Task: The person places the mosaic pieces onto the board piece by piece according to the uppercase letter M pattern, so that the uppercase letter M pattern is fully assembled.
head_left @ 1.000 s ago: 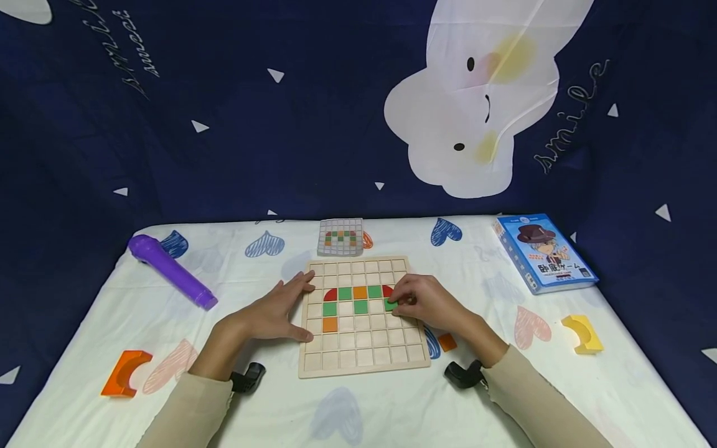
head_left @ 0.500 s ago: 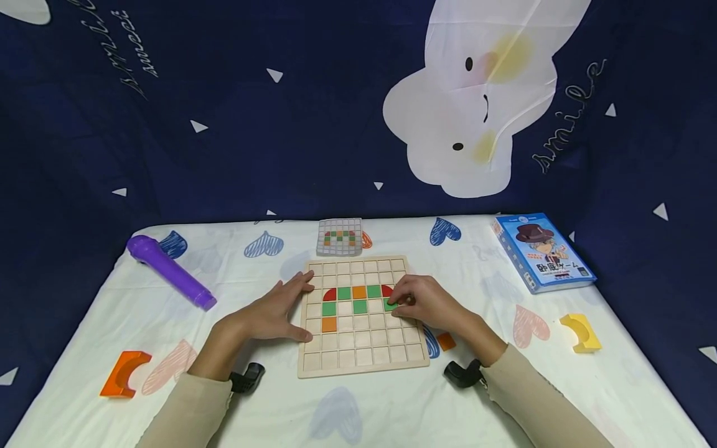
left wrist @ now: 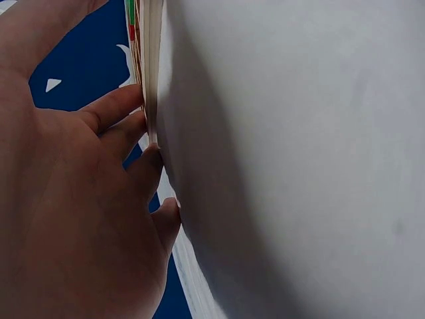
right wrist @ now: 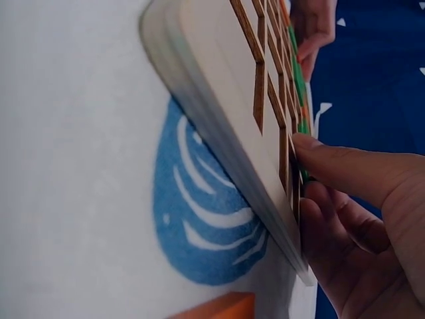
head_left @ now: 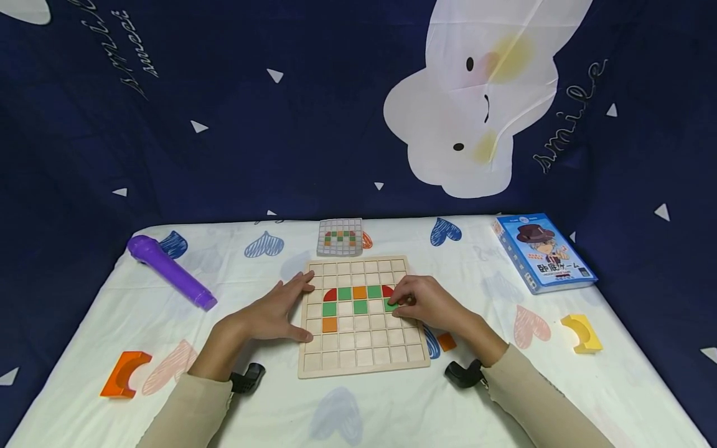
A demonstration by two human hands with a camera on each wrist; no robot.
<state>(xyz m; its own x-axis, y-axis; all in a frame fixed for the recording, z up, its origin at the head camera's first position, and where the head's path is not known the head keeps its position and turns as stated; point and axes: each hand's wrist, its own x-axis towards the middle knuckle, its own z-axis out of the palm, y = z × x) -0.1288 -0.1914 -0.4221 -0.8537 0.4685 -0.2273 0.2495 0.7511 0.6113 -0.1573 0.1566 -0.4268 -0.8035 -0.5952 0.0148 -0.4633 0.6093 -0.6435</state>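
Note:
A square wooden grid board lies on the cloth in the head view, with red quarter-round, green and orange tiles set in its cells. At the pattern's right end, my right hand pinches a green tile between thumb and fingers, just below a red quarter-round tile that it partly covers. My left hand rests with spread fingers against the board's left edge. In the left wrist view, the fingertips touch the board's side. Behind the board stands a small card showing a coloured grid pattern.
One loose orange tile lies beside the board, near the right wrist. A purple microphone-shaped toy and an orange arch block are at left. A blue game box and a yellow arch block are at right.

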